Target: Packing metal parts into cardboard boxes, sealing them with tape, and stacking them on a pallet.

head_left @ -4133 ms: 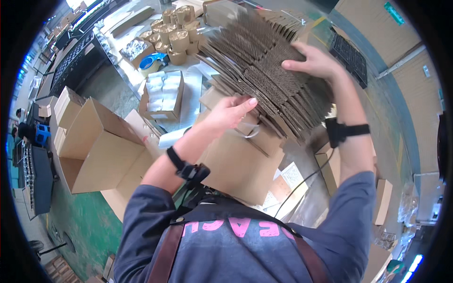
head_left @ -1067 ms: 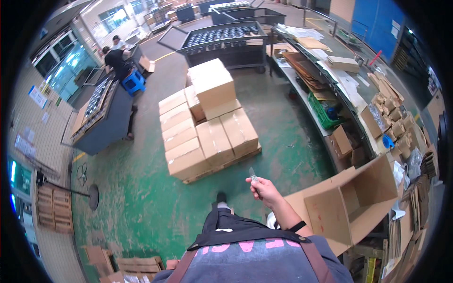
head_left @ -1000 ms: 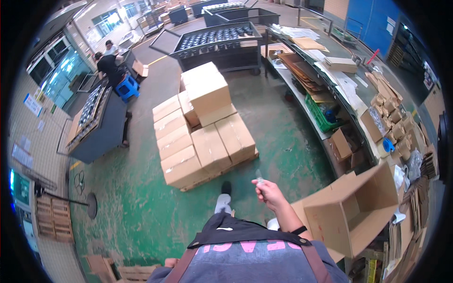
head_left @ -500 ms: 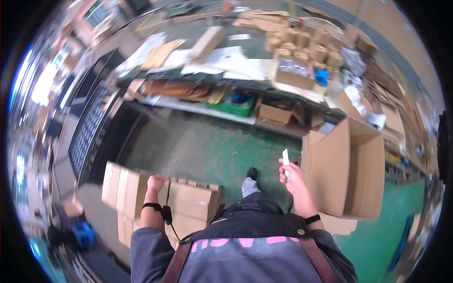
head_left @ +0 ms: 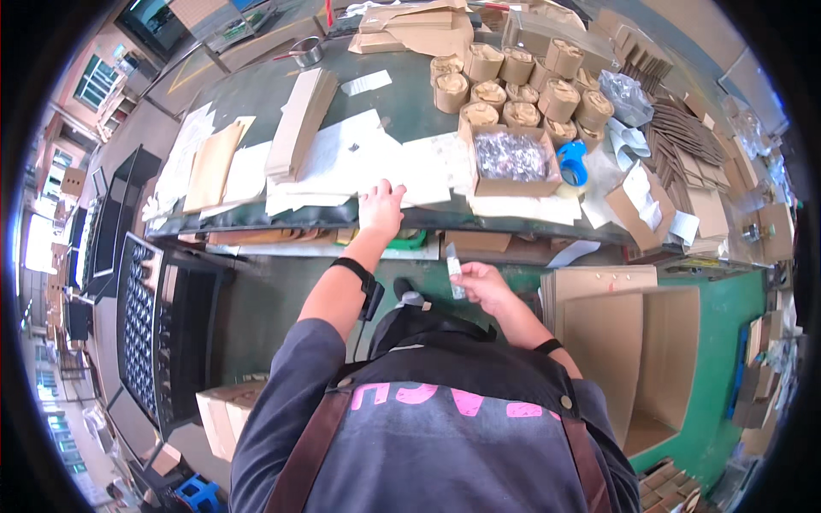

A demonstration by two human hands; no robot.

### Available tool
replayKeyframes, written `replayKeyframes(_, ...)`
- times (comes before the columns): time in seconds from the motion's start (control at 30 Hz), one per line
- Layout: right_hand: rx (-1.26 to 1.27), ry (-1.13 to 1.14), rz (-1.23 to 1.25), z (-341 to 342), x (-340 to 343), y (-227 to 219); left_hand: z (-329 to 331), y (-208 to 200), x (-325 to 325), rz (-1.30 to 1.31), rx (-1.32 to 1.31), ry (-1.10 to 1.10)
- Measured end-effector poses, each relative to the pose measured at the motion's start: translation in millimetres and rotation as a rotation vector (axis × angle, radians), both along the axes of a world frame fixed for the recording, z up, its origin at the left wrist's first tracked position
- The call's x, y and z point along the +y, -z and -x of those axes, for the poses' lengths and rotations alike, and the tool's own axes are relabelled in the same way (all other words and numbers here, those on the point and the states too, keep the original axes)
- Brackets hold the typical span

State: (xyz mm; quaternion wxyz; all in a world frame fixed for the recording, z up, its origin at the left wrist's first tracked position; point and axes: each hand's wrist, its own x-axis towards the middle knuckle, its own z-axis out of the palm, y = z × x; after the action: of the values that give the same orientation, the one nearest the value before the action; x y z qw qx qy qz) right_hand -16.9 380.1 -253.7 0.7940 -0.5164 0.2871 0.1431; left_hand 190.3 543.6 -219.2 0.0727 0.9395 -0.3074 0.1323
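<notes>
My left hand (head_left: 381,208) reaches over the near edge of the workbench, its fingers spread on or just above the white paper sheets (head_left: 342,162). Nothing shows in its grip. Lower and to the right, my right hand (head_left: 484,285) pinches a pale, slim utility knife (head_left: 454,270), held upright with its narrow tip pointing away from me. The knife is in front of the bench, apart from the papers. Beyond my left hand lies a long stack of cardboard strips (head_left: 301,124), resting partly on the sheets.
On the bench stand paper-wrapped rolls (head_left: 520,114), a carton of clear plastic pieces (head_left: 516,185) and a blue tape dispenser (head_left: 573,164). A large open cardboard box (head_left: 603,359) is at my right. A black rack (head_left: 167,333) and a carton (head_left: 224,417) are at my left.
I have moved up to the bench. My left hand went from a closed fist above the cartons to spread fingers at the papers. The knife stays in my right hand.
</notes>
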Motion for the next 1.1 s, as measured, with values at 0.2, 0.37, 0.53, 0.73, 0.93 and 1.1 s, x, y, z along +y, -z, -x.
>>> replayKeyframes(0.2, 0.063, 0.079, -0.245, -71.3, 19.7, 14.2, -63.7, 18.5, 10.1, -0.051, 0.098, 0.505)
replayKeyframes(0.37, -0.005, 0.429, -0.216, -144.9, 42.7, 19.0, -79.1, -6.4, 5.7, 0.039, 0.129, 0.58)
replayKeyframes(0.53, 0.083, 0.287, -0.403, -176.1, 30.6, 8.3, -81.4, -3.6, 14.8, 0.025, 0.172, 0.525)
replayKeyframes(0.73, 0.162, -0.651, 0.076, -153.7, 67.0, 0.0, -36.2, 17.4, 65.2, -0.007, 0.688, 0.352)
replayKeyframes(0.93, -0.192, -1.345, 0.515, -176.6, 136.8, 69.6, 14.0, 56.9, 212.7, 0.329, 0.83, -0.039)
replayKeyframes(1.1, 0.064, -1.321, 0.381, -253.4, 259.0, 101.3, 127.8, 125.7, 441.8, 0.867, 0.788, -1.104)
